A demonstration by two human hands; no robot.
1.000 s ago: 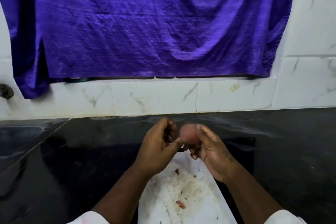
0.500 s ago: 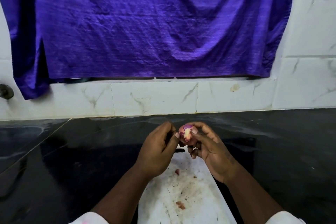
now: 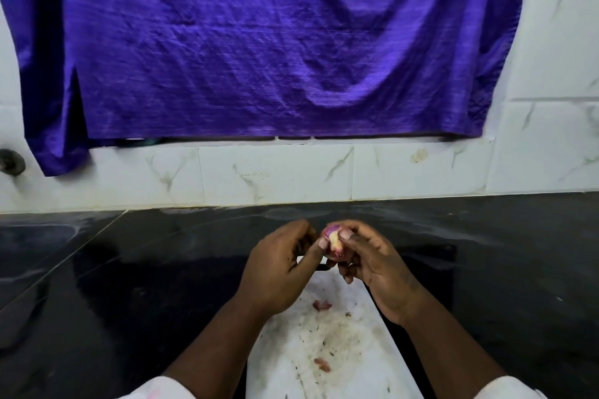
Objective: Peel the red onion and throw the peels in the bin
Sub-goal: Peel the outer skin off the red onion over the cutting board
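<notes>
A small red onion (image 3: 334, 241) is held above the far end of a white cutting board (image 3: 340, 353). Its purple skin shows at the top and a pale yellowish patch faces me. My right hand (image 3: 372, 266) grips the onion from the right, fingers curled around it. My left hand (image 3: 275, 272) is at its left side, the thumb pressed against the onion's surface. Small pink peel scraps (image 3: 322, 304) lie on the board, with another scrap (image 3: 322, 364) nearer to me. No bin is in view.
The board lies on a black stone countertop (image 3: 129, 285) that runs left and right. Behind it is a white marble-tiled wall (image 3: 275, 172) with a purple cloth (image 3: 275, 42) hanging over it. A dark round fitting (image 3: 9, 162) sits on the wall at far left.
The onion has been turned in my fingers so that a pale patch now faces me. Both hands stayed in about the same place above the board.
</notes>
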